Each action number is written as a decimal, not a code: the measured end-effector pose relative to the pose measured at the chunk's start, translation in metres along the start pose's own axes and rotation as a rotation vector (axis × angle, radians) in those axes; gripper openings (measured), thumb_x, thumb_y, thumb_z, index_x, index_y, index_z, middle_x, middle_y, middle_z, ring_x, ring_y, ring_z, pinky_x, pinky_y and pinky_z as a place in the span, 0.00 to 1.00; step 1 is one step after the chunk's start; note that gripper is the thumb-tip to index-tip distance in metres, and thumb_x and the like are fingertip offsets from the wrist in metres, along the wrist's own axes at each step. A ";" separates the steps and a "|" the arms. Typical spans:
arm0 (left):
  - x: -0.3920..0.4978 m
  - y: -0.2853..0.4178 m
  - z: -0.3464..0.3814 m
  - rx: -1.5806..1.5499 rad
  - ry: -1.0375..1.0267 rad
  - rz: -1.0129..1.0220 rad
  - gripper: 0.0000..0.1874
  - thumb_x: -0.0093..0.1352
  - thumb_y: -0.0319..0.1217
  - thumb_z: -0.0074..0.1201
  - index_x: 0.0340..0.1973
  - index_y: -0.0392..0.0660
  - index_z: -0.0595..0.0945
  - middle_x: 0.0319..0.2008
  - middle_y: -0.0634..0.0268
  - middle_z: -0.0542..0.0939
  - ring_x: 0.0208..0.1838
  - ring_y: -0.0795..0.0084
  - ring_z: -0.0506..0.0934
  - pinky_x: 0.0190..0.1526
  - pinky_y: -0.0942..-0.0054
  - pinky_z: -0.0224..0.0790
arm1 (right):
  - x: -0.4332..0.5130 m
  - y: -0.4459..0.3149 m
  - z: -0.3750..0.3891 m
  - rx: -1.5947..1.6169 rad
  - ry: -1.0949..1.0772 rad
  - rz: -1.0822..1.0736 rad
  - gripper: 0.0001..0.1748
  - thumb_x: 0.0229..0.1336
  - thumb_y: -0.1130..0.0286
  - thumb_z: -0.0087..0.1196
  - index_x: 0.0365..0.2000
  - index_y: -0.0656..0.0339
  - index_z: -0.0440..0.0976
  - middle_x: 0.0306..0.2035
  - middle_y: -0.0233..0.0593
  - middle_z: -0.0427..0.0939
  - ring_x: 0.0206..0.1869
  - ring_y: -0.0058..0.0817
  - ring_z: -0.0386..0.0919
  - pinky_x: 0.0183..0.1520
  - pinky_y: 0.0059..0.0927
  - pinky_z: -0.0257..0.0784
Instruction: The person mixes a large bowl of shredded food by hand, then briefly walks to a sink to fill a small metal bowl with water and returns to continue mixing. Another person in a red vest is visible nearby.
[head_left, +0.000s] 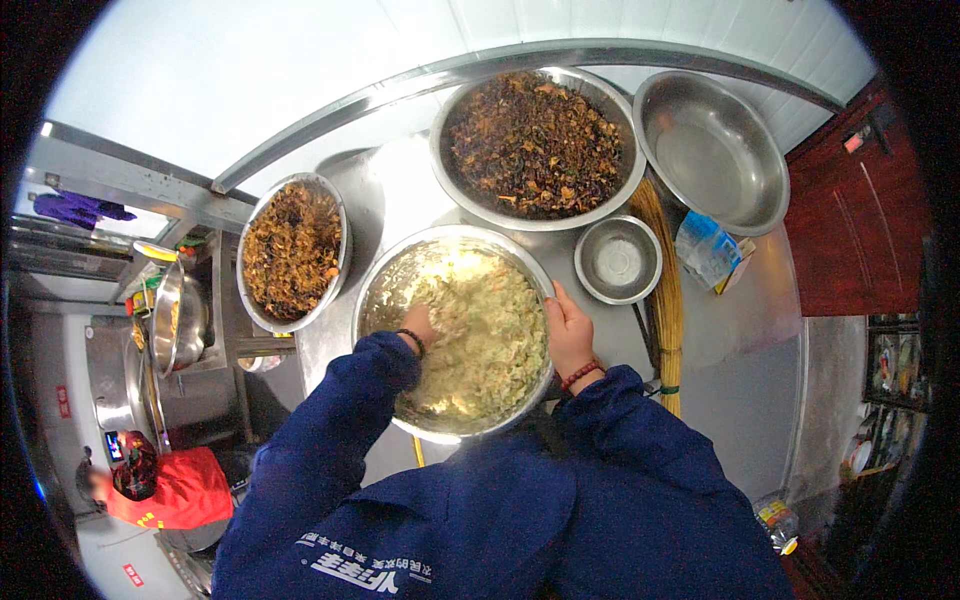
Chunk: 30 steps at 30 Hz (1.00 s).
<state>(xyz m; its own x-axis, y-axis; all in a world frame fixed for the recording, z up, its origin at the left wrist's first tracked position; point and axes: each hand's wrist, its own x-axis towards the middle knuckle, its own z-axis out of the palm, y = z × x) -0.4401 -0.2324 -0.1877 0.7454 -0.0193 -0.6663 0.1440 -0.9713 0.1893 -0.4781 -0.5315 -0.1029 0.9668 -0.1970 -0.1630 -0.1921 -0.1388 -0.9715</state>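
Observation:
A large stainless steel bowl (365, 307) stands right in front of me and holds a pale green, chopped mixture (491, 337) with orange flecks. My left hand (424, 324) reaches into the mixture at the bowl's left side. Its fingers are blurred and partly sunk in, so their grip does not show. On the right, my right hand (568, 330) grips the bowl's rim, thumb on the edge and the other fingers outside. Both wrists wear beaded bracelets, below dark blue sleeves.
Steel basins of dark brown chopped filling stand behind (536, 150) and left (292, 251). Right are a small steel bowl (619, 259) with white residue, a straw-like bundle (664, 315), a plastic packet (705, 247) and a tilted basin (712, 154). A person in red (180, 487) is far left.

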 end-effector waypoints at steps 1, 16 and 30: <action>0.004 0.010 0.004 -0.033 -0.005 -0.025 0.30 0.54 0.38 0.66 0.46 0.34 0.72 0.43 0.49 0.73 0.46 0.54 0.73 0.48 0.62 0.69 | -0.001 -0.002 -0.001 -0.009 0.005 -0.018 0.22 0.60 0.66 0.48 0.52 0.66 0.69 0.27 0.44 0.78 0.28 0.20 0.73 0.34 0.24 0.68; -0.138 0.106 -0.073 0.370 0.166 0.376 0.07 0.52 0.27 0.56 0.26 0.40 0.78 0.27 0.52 0.78 0.34 0.50 0.78 0.36 0.58 0.71 | 0.002 -0.003 -0.002 0.012 -0.018 -0.032 0.22 0.61 0.67 0.47 0.53 0.66 0.68 0.26 0.40 0.78 0.24 0.18 0.69 0.29 0.24 0.66; -0.108 0.160 -0.015 0.705 -0.160 0.477 0.05 0.56 0.31 0.54 0.22 0.47 0.83 0.24 0.62 0.81 0.30 0.62 0.79 0.30 0.62 0.69 | 0.003 -0.003 -0.002 0.074 -0.042 -0.011 0.22 0.60 0.66 0.48 0.53 0.66 0.68 0.26 0.33 0.76 0.28 0.14 0.69 0.34 0.22 0.67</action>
<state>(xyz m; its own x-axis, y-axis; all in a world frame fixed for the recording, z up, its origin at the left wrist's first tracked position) -0.4880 -0.3817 -0.0743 0.5151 -0.4441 -0.7331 -0.6376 -0.7701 0.0185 -0.4751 -0.5340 -0.0996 0.9752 -0.1551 -0.1579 -0.1701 -0.0685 -0.9830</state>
